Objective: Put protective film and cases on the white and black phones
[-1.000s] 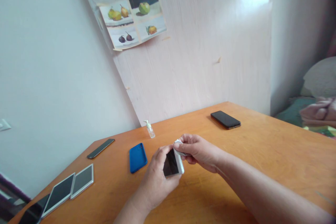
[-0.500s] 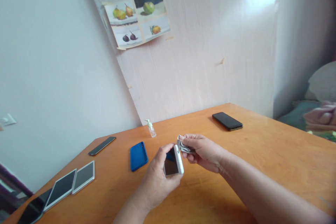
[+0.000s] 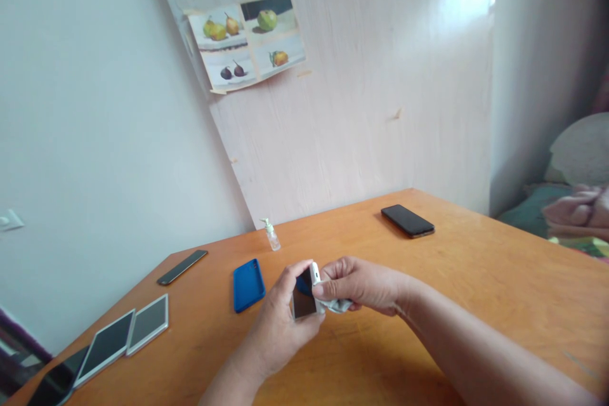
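Observation:
A white phone with a dark screen is held up above the table, tilted, with one narrow edge turned to the right. My left hand grips it, thumb at the top and fingers at the bottom. In my right hand is a bunched light grey cloth, pinched between thumb and fingers. The cloth lies against the phone's right edge, and my thumb covers part of that edge. Behind my left hand rests a blue phone case, open side up.
A small clear pump bottle stands near the wall. One black phone lies at the back right, a thin dark phone at the back left. Two white-framed devices and a black one line the wooden table's left side.
My right hand has moved down along the phone's edge, bringing the cloth from its upper corner to its lower part. My left hand still holds the phone.

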Demonstrator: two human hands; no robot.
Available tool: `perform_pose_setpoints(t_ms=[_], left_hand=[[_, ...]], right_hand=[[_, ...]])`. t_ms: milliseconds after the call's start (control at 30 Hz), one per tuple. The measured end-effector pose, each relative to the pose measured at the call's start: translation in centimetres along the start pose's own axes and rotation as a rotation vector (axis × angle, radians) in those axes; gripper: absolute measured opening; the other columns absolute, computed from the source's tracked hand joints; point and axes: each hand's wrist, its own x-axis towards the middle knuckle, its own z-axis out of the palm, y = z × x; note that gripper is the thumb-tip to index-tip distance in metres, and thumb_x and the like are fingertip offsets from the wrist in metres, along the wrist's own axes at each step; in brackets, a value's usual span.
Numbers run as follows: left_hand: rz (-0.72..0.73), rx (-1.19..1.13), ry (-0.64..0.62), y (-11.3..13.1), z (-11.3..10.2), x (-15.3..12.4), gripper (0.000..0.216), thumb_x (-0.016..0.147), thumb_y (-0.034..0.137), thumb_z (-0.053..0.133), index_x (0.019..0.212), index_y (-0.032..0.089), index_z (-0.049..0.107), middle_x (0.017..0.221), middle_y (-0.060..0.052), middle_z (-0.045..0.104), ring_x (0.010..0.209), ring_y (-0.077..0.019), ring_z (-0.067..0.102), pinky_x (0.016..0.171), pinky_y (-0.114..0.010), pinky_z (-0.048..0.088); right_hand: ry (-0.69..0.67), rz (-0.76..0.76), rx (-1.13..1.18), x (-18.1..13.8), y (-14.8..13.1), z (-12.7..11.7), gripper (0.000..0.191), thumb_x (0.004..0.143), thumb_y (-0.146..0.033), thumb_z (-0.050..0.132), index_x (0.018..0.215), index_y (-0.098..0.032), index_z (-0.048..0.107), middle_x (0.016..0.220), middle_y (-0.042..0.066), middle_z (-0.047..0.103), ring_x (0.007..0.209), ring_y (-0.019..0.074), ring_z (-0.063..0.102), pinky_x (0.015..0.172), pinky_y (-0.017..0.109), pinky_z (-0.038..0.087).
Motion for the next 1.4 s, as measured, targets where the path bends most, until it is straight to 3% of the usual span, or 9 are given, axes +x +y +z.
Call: perform_pose_setpoints(t_ms=[167, 333, 533, 733, 933, 1133, 1300, 1400], left_hand=[[0.019, -0.026, -0.061, 0.4, 0.0, 0.1, 0.063, 0.07, 0.008, 0.065, 0.129, 0.026, 0.049, 0.123, -0.006, 0.062, 0.114, -0.0223, 0.059, 0.099, -0.036, 0.046], [-0.006, -0.013, -0.057, 0.5, -0.3, 0.2, 0.061, 0.071, 0.009, 0.065, 0.128, 0.026, 0.05, 0.12, -0.005, 0.063, 0.109, -0.0214, 0.06, 0.096, -0.035, 0.048], [-0.002, -0.041, -0.101, 0.6, -0.4, 0.1, 0.062, 0.07, 0.008, 0.063, 0.128, 0.026, 0.05, 0.121, -0.005, 0.063, 0.111, -0.0214, 0.06, 0.098, -0.036, 0.047], [-0.016, -0.034, -0.077, 0.3, -0.4, 0.1, 0.058, 0.072, 0.011, 0.064, 0.126, 0.025, 0.051, 0.119, -0.005, 0.063, 0.108, -0.0206, 0.061, 0.095, -0.034, 0.049], [-0.012, -0.095, -0.118, 0.1, -0.1, 0.0, 0.066, 0.069, 0.006, 0.062, 0.131, 0.026, 0.048, 0.123, -0.006, 0.062, 0.111, -0.0213, 0.06, 0.099, -0.035, 0.047], [-0.021, -0.077, -0.11, 0.0, -0.3, 0.1, 0.063, 0.07, 0.007, 0.063, 0.129, 0.026, 0.049, 0.12, -0.004, 0.063, 0.108, -0.0198, 0.061, 0.096, -0.033, 0.048], [-0.026, -0.076, -0.143, 0.2, -0.2, 0.0, 0.066, 0.069, 0.006, 0.062, 0.131, 0.026, 0.049, 0.121, -0.005, 0.063, 0.111, -0.0212, 0.06, 0.097, -0.035, 0.047], [-0.028, -0.076, -0.123, 0.1, -0.1, -0.1, 0.067, 0.068, 0.006, 0.063, 0.131, 0.026, 0.05, 0.121, -0.006, 0.063, 0.11, -0.0218, 0.06, 0.097, -0.036, 0.047]], right_hand=[[0.172, -0.071, 0.075, 0.3, 0.4, -0.6, 0.045, 0.071, -0.055, 0.074, 0.065, -0.017, 0.052, 0.056, -0.005, 0.048, 0.051, 0.0055, 0.035, 0.045, 0.02, 0.02], [0.006, 0.016, 0.016, 0.1, 0.4, -0.5, 0.043, 0.07, -0.053, 0.076, 0.066, -0.016, 0.056, 0.056, -0.005, 0.047, 0.051, 0.0052, 0.036, 0.047, 0.02, 0.024], [0.123, -0.014, 0.123, 0.1, 0.3, -0.6, 0.046, 0.069, -0.053, 0.077, 0.063, -0.017, 0.049, 0.055, -0.006, 0.047, 0.049, 0.0051, 0.032, 0.044, 0.02, 0.017], [-0.044, 0.066, 0.002, -0.1, 0.3, -0.4, 0.041, 0.069, -0.051, 0.077, 0.068, -0.015, 0.059, 0.057, -0.005, 0.048, 0.051, 0.0055, 0.037, 0.047, 0.02, 0.024], [0.147, -0.026, 0.125, 0.4, 0.6, -0.8, 0.048, 0.068, -0.054, 0.077, 0.062, -0.017, 0.048, 0.054, -0.006, 0.044, 0.049, 0.0049, 0.03, 0.044, 0.021, 0.015], [-0.022, 0.06, -0.007, 0.0, 0.7, -0.6, 0.042, 0.069, -0.052, 0.077, 0.068, -0.015, 0.058, 0.057, -0.005, 0.048, 0.052, 0.0056, 0.036, 0.048, 0.02, 0.024], [0.12, -0.002, 0.133, 0.5, 0.8, -1.1, 0.048, 0.067, -0.054, 0.078, 0.063, -0.017, 0.049, 0.055, -0.006, 0.046, 0.048, 0.0045, 0.028, 0.044, 0.021, 0.014], [0.088, 0.014, 0.136, 0.5, 0.9, -1.2, 0.048, 0.065, -0.054, 0.079, 0.063, -0.017, 0.049, 0.054, -0.007, 0.045, 0.047, 0.0042, 0.027, 0.043, 0.021, 0.013]])
